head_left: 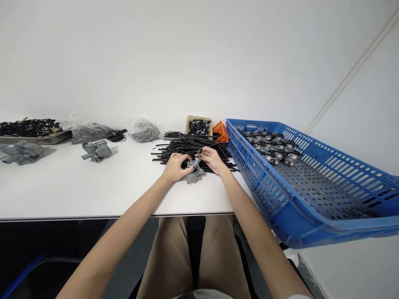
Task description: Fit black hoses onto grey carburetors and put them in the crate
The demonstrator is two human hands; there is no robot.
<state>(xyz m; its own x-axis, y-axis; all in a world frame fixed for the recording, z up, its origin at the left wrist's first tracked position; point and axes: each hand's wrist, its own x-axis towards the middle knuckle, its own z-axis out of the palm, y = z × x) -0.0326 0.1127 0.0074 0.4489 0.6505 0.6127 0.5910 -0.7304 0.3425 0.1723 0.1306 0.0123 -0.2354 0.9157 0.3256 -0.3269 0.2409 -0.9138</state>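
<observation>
Over smooth white tabletop (93, 191), left fingers (183, 157) and right fingers (207, 153) hold a knobbly metal part (193, 177).

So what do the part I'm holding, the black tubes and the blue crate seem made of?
Held part: probably metal, from its dull grey sheen. Black tubes: perhaps rubber, smooth and dark. Blue crate: likely plastic, satiny, with moulded-looking slots.

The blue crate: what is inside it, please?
Inside the blue crate, grouped metal parts with black pieces lie toward the far end. Its perforated floor is covered beneath them.
</observation>
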